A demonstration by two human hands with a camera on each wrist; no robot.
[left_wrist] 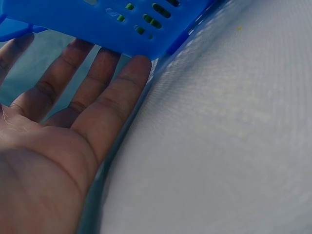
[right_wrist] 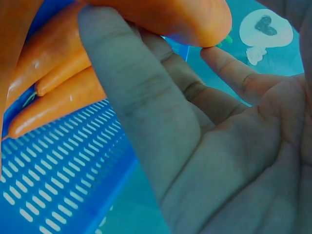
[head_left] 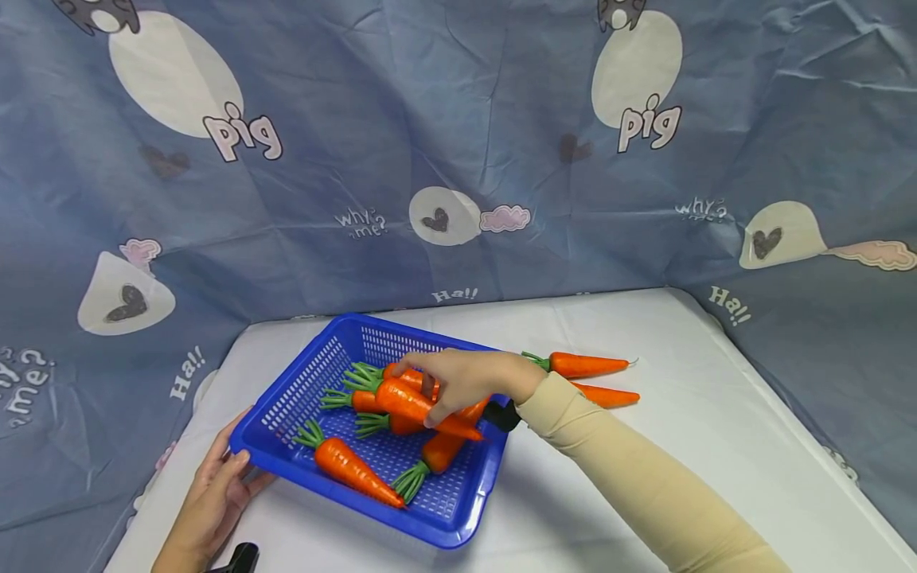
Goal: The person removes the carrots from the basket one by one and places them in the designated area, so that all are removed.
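My right hand (head_left: 462, 378) reaches over the blue plastic basket (head_left: 286, 398) and grips an orange carrot (head_left: 404, 400), its green stems toward the upper left. In the right wrist view, the fingers (right_wrist: 141, 92) lie against the carrot's thick body (right_wrist: 185, 19). Several more carrots (head_left: 351, 469) lie in the basket, some partly hidden under the held one and the hand. At the basket's near left corner, my left hand (head_left: 215, 497) touches the outside with fairly straight fingers. The left wrist view shows those fingers (left_wrist: 109, 112) reaching up to the perforated wall (left_wrist: 97, 19).
Two more carrots, an upper one (head_left: 587, 364) and a lower one (head_left: 607, 395), lie on the white table (head_left: 716, 414) right of the basket, partly behind the right forearm. A blue-grey printed cloth (head_left: 458, 119) hangs behind and at both sides.
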